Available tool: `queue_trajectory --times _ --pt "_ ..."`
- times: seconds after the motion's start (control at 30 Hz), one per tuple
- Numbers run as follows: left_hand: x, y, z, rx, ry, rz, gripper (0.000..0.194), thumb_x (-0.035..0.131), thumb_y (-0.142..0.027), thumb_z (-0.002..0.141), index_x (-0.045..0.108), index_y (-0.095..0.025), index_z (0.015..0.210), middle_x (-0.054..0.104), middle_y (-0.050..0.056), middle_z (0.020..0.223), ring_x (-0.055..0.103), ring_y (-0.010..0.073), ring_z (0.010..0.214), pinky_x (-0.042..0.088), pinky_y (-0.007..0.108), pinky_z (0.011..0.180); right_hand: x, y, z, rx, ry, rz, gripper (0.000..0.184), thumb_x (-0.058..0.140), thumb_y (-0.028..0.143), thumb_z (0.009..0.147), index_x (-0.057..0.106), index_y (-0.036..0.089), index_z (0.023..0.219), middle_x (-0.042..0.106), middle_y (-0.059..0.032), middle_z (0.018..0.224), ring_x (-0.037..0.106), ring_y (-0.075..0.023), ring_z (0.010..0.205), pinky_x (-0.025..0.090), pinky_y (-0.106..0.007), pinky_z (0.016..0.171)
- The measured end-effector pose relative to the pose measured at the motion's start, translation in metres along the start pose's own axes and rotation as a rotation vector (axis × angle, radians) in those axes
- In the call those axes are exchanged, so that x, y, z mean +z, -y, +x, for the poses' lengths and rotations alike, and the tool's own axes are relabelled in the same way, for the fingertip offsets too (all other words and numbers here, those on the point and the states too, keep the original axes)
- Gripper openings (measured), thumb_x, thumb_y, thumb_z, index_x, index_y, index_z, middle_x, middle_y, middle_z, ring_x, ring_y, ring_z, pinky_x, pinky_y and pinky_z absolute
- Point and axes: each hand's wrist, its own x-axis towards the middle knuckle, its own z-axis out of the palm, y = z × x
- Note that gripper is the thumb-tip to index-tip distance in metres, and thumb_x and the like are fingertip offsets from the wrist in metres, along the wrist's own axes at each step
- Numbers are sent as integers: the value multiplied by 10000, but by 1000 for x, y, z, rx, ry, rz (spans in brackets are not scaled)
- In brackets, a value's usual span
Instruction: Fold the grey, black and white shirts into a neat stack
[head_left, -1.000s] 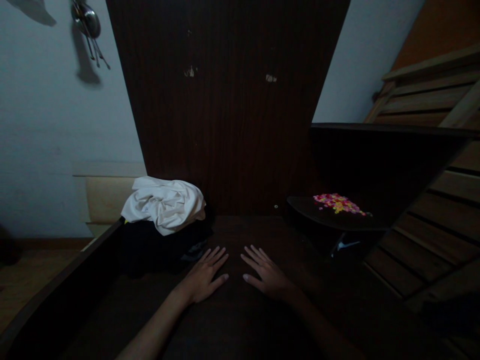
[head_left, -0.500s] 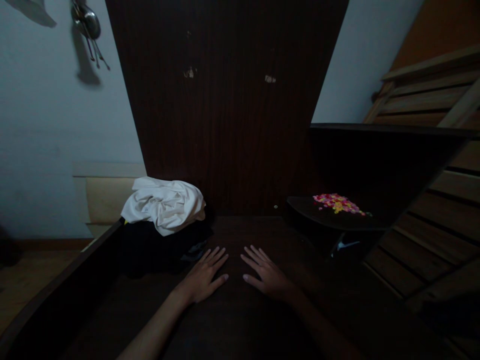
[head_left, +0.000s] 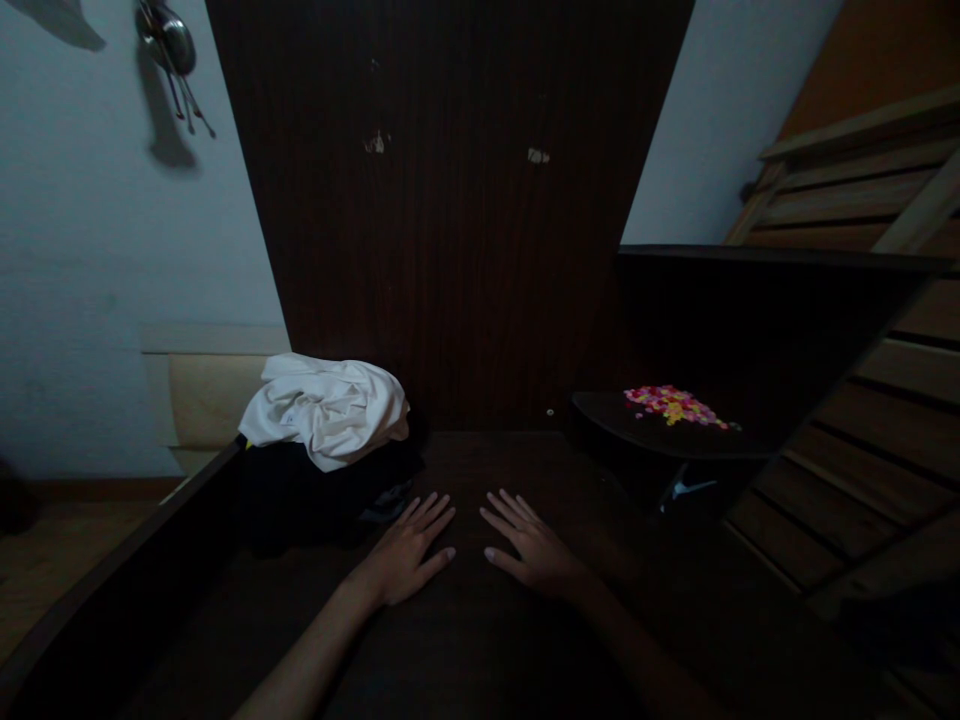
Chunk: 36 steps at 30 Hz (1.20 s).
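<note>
My left hand point(head_left: 409, 550) lies flat, palm down, on the dark wooden surface point(head_left: 480, 640), fingers spread and nothing held. Across a small gap, my right hand point(head_left: 532, 545) rests the same way, its fingers apart and thumb toward the left. Just beyond my left hand sits a heap of dark cloth point(head_left: 322, 505), with a crumpled white cloth point(head_left: 330, 410) on top of it. To the right, past my right hand, a pile of small pink, red and yellow pieces point(head_left: 675, 405) is on a low rounded shelf point(head_left: 622, 422); their kind is too small to tell.
A tall dark wooden panel point(head_left: 457, 250) rises behind the surface, with a raised side edge point(head_left: 112, 560) on the left. Wooden slats point(head_left: 885, 430) stand at the right. Below the low shelf is a pale swoosh-shaped mark point(head_left: 691, 488). Metal utensils point(head_left: 172, 50) hang on the wall.
</note>
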Motion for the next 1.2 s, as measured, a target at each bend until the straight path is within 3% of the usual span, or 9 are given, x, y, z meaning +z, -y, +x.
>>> queue_trajectory --times 0.43,0.83,0.93,1.03,1.1,1.2 --pt "2 1 1 2 -2 21 603 324 -538 973 266 -277 1513 265 56 1574 199 248 1461 203 480 1184 1 -1 -1 -7 -7 2 675 390 607 930 336 234 1490 220 -74 1584 138 -261 1476 122 -500 1199" --pt "-10 -9 3 -25 30 76 620 311 -558 964 361 -215 1478 316 93 1554 244 269 1448 241 477 1167 1 0 0 -10 -21 -24 658 389 592 938 354 225 1483 237 -79 1579 151 -257 1474 128 -496 1200" --pt "-21 -16 7 6 38 111 554 389 -523 948 499 -205 1389 462 115 1470 410 292 1365 353 460 1101 1 1 0 -10 -25 -16 654 387 594 938 362 230 1480 246 -78 1576 154 -255 1474 134 -498 1198" --pt "-43 -28 11 71 11 153 384 421 -394 956 630 -212 1221 662 107 1236 627 254 1113 474 401 955 0 1 0 -6 -17 -6 657 378 602 938 357 234 1482 236 -74 1580 145 -251 1476 124 -490 1200" --pt "-63 -34 13 92 -66 202 336 413 -322 958 657 -198 1152 716 95 1066 667 229 968 500 385 881 0 1 0 -5 -21 3 653 376 603 937 352 246 1484 234 -66 1581 143 -246 1476 113 -486 1201" --pt "-95 -32 19 119 -287 276 311 421 -277 947 665 -188 1118 709 98 1065 645 234 993 489 412 898 1 1 -1 -10 -33 16 649 379 608 935 351 262 1483 242 -54 1580 141 -243 1477 106 -485 1202"
